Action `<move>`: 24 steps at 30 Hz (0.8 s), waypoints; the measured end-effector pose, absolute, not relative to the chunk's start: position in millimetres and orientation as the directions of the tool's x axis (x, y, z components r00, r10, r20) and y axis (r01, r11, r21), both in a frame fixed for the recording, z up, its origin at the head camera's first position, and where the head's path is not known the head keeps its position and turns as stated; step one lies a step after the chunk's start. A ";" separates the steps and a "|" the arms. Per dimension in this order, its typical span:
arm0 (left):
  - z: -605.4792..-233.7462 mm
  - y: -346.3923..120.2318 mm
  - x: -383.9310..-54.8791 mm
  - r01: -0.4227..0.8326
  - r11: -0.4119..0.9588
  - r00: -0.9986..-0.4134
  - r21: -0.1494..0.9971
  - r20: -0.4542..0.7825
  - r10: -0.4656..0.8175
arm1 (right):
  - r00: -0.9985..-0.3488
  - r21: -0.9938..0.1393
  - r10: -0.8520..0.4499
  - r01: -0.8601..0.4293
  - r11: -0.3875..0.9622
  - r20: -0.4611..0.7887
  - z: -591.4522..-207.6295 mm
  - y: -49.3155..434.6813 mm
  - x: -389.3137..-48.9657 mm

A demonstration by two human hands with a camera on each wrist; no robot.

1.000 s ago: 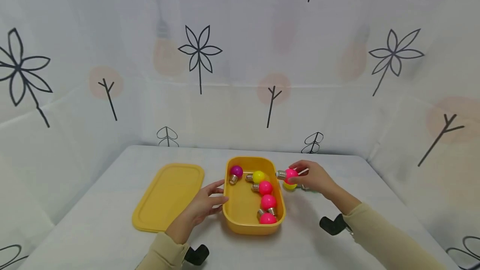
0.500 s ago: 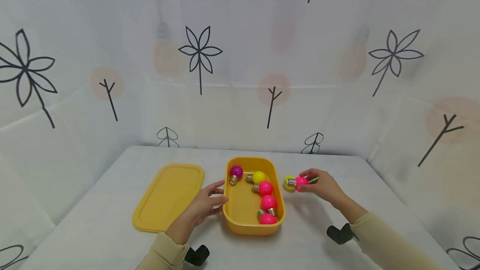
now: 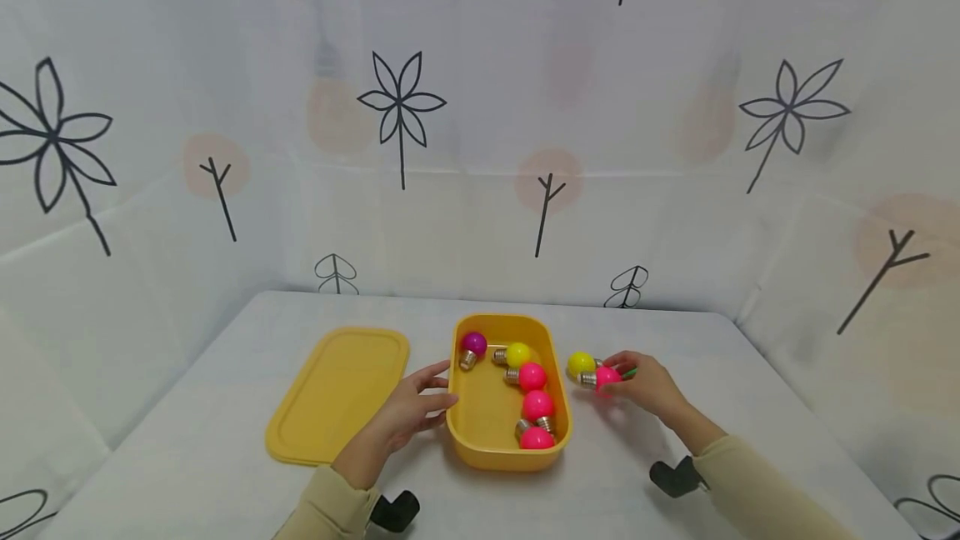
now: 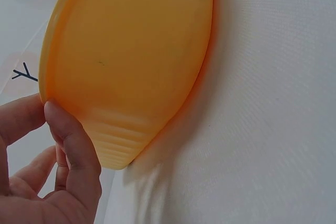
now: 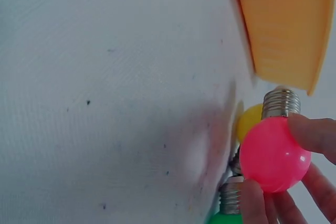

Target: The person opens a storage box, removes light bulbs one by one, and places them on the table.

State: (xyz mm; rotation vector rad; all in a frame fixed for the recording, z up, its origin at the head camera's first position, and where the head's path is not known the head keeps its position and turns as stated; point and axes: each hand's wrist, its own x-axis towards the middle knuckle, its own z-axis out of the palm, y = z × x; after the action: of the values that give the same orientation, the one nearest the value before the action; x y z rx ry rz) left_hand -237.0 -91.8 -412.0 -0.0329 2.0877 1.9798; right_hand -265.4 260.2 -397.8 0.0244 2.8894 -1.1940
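Observation:
My right hand [image 3: 645,386] holds a pink light bulb [image 5: 275,156] between thumb and fingers, its metal screw base pointing toward the box. Right beside it, a yellow bulb [image 3: 581,364] lies on the table. A green bulb [image 5: 227,217] shows partly below the fingers in the right wrist view; in the head view the hand mostly hides it. At the left side of a yellow plastic box [image 3: 468,440], my left hand [image 3: 408,407] pinches the rim with thumb and finger. Inside the box are a purple bulb [image 3: 474,344], a yellow bulb [image 3: 518,354] and several pink bulbs [image 3: 537,405].
A flat yellow lid [image 3: 337,394] lies on the white table [image 3: 247,498] to the left of the box. Behind the table hangs a white cloth [image 3: 480,232] printed with flowers and twigs.
My right hand has moved the pink bulb away from the box's right rim, to the right and down, next to the loose yellow bulb. My left hand stays at the box.

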 end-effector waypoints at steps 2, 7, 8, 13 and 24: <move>-412.1 -91.8 -237.3 -0.197 0.068 -0.965 0.978 -0.206 0.160 | -1.000 -0.700 0.012 0.025 0.714 -0.023 -399.2 259.1 -265.9; -411.9 -91.5 -237.4 -0.193 0.061 -0.967 0.979 -0.201 0.159 | -0.999 -0.699 0.031 0.051 0.714 -0.041 -404.7 257.3 -267.9; -411.9 -91.5 -237.3 -0.192 0.061 -0.967 0.979 -0.200 0.159 | -0.998 -0.695 0.033 0.054 0.717 -0.044 -405.8 257.0 -268.2; -412.5 -91.8 -237.4 -0.189 0.055 -0.967 0.980 -0.196 0.164 | -0.999 -0.677 0.038 0.049 0.734 -0.031 -409.5 256.2 -269.2; -414.1 -91.8 -238.4 -0.189 0.044 -0.966 0.981 -0.194 0.169 | -0.999 -0.666 0.029 0.046 0.745 -0.037 -405.4 257.7 -269.0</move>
State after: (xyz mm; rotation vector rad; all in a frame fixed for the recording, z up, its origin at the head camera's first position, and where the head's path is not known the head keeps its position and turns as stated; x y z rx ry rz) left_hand -238.4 -91.8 -414.1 -0.0206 2.0652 2.0097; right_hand -269.0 257.7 -405.4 0.0628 2.9121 -1.1121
